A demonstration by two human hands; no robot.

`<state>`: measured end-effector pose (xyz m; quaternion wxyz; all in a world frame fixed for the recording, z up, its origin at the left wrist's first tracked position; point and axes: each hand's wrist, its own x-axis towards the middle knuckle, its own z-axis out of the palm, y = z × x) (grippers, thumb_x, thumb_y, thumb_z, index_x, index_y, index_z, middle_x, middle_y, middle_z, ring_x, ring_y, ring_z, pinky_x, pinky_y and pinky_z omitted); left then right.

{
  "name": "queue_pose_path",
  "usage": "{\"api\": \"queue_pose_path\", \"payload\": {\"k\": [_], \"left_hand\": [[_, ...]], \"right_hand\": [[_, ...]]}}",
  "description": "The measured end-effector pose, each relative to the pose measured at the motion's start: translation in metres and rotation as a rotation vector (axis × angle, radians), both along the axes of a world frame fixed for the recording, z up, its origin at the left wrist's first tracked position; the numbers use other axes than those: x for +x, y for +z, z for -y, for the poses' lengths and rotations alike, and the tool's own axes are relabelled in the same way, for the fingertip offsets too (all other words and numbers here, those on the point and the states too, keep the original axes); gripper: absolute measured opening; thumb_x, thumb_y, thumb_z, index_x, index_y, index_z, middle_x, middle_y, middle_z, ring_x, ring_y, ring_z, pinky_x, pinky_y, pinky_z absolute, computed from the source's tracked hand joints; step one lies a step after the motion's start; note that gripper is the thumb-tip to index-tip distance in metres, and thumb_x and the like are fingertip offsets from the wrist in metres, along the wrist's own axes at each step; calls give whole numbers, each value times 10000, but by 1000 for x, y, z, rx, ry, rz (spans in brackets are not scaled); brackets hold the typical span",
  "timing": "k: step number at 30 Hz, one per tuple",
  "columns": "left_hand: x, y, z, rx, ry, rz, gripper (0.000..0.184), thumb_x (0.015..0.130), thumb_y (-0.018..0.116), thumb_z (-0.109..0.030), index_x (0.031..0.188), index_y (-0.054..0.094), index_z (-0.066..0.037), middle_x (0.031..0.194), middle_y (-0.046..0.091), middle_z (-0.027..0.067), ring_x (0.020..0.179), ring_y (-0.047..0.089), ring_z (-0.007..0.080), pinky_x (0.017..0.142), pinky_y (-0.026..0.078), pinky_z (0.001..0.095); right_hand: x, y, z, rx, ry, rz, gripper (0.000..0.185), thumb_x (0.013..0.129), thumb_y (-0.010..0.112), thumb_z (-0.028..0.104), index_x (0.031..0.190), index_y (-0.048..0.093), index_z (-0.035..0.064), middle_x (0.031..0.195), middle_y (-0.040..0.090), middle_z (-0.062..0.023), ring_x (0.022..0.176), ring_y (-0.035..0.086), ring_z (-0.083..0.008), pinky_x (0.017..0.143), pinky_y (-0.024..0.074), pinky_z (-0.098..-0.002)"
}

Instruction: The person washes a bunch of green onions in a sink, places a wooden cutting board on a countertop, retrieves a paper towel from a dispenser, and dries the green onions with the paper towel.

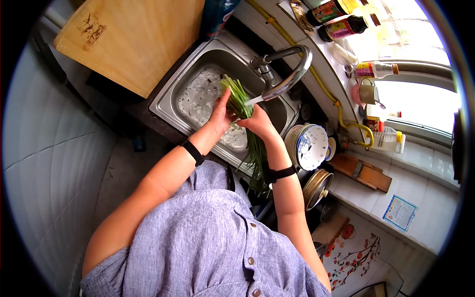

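while water runs, left hand and right hand hold greens.

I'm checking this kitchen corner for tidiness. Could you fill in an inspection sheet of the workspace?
Surface: metal sink, its basin wet-looking and flecked with small bits.
Job's things: green stalks, held over the sink by the running tap.
Clutter: bowls and a lidded pot beside the sink; bottles by the window.
Hands: left hand and right hand both hold the stalks.
Cables: nothing seen for certain.
Surroundings: yellow pipe along the wall; wooden board at left.
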<state>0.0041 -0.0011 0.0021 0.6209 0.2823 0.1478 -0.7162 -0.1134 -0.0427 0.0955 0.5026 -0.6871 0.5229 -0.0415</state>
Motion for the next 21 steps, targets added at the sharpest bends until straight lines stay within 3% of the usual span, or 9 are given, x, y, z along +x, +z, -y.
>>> {"api": "queue_pose_path", "payload": {"k": [1,2,3,8,9,12,18,21], "left_hand": [[-3,2,3,-34,69,71,508,757,685,-365,1154,502,-107,1084,558,59,985,546,198,842,462,385],[-6,4,5,-69,137,141,426,754,717,-240,1106,514,-112,1042,564,47,953,558,193,784,490,392],[-6,4,6,-60,151,196,338,777,664,-92,1087,530,-76,1009,582,51,914,577,192,793,492,366],[-4,7,2,6,133,76,231,796,608,-46,1023,577,-15,970,608,69,881,592,198,796,491,350],[-6,2,1,-5,136,39,226,800,603,-51,1022,577,-12,971,608,71,878,593,201,795,491,351],[-16,-14,3,-60,131,-102,227,813,568,-90,1018,560,9,980,600,90,900,585,222,823,479,362],[-18,-3,2,-93,125,-230,267,825,533,-140,1049,543,7,998,598,111,952,569,249,871,453,371],[-24,-7,10,25,105,-93,284,834,536,-182,1071,533,-26,1009,592,88,944,567,237,876,444,384]], "right_hand": [[2,-9,2,-82,48,-129,663,542,722,139,1140,485,-21,985,615,-189,965,593,-290,838,451,-328],[2,-14,2,-75,62,-94,674,540,724,142,1147,480,-19,992,612,-196,973,589,-299,843,450,-334],[6,-13,1,-69,77,-59,685,538,725,145,1155,476,-17,999,608,-203,982,585,-308,847,449,-340],[-1,-18,5,94,-91,11,663,562,723,110,1168,479,-6,1019,614,-133,951,592,-241,836,453,-313],[-3,-17,6,191,-141,117,596,587,701,47,1146,500,-7,1022,610,-83,930,579,-191,824,449,-295],[-11,-15,7,344,-217,261,546,595,679,-4,1117,520,-11,1015,608,-70,918,572,-172,821,443,-281],[-25,-11,-1,257,-200,218,491,598,669,-13,1070,532,-17,964,600,-49,872,559,-144,797,435,-259],[-34,-1,-9,248,-225,191,474,598,674,-6,1050,536,-20,946,600,-47,851,559,-138,780,439,-255]]}}
